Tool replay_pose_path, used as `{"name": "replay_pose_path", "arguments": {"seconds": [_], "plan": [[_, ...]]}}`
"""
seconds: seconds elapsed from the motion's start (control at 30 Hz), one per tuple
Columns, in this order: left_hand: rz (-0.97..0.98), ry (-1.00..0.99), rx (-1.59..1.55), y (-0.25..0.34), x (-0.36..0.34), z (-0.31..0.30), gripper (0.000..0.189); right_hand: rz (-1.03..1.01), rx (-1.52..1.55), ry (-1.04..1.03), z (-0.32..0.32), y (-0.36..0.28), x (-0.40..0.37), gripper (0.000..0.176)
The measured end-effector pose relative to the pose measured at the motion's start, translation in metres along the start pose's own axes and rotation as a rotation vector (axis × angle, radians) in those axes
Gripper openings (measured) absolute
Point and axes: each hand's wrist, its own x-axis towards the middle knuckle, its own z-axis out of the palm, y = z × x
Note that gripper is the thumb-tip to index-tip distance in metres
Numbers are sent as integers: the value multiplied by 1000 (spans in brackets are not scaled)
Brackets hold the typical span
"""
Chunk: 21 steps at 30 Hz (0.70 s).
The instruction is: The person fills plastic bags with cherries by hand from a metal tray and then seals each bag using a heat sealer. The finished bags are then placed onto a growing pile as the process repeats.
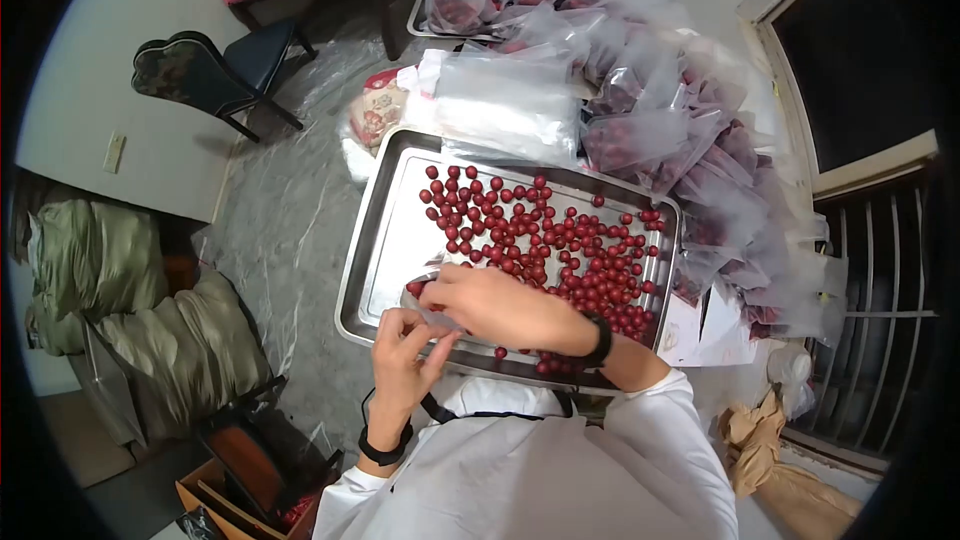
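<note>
A metal tray (pixel 378 240) lies in front of me, with many small round red fruits (pixel 500 225) spread across its middle and right side. Over its near left part, my left hand (pixel 405 355) pinches the edge of a small clear plastic bag (pixel 440 320). My right hand (pixel 505 308) is at the bag's mouth with its fingers curled downward; what they hold is hidden. A little red shows at the bag beside the right fingertips. Both wrists wear black bands.
A stack of flat clear bags (pixel 508 105) rests at the tray's far edge. Filled plastic bags (pixel 640 145) are heaped behind and to the right. A dark chair (pixel 225 70) stands far left, green cloth bundles (pixel 185 330) lie left, and brown paper (pixel 770 450) sits near right.
</note>
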Motion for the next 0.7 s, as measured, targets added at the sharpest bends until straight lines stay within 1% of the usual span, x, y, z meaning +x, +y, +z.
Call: {"name": "replay_pose_path", "arguments": {"seconds": [0.07, 0.1, 0.17, 0.2, 0.27, 0.4, 0.5, 0.57, 0.6, 0.67, 0.7], "plan": [[-6, 3, 12, 0, -1, -1, 21, 89, -198, -14, 12, -9, 11, 27], [-9, -4, 17, -1, -2, -2, 22, 90, -200, -11, 22, -10, 17, 27], [-7, 2, 11, -4, -3, -1, 22, 141, -375, 4, 39, -5, 28, 23], [-9, 6, 4, -5, -4, -1, 23, 140, -375, 6, 42, -5, 32, 23], [-10, 1, 1, -4, -5, -1, 22, 159, -473, -71, 43, -3, 37, 16], [-13, 0, 2, -5, -5, -2, 22, 136, -507, -17, 49, 3, 38, 14], [-7, -6, 12, -1, -3, -3, 21, 172, -475, -46, 48, 7, 36, 16], [0, -5, 14, 0, -2, -3, 21, 46, -226, 70, 39, 11, 27, 16], [3, -4, 19, 0, -2, -3, 21, 43, -223, 67, 32, 13, 23, 16], [-9, 0, 14, 1, -2, -3, 21, 132, 0, 15, 5, 6, 17, 17], [-15, 2, 3, 0, -2, -3, 20, 180, 124, 62, -11, 2, 11, 17]]}}
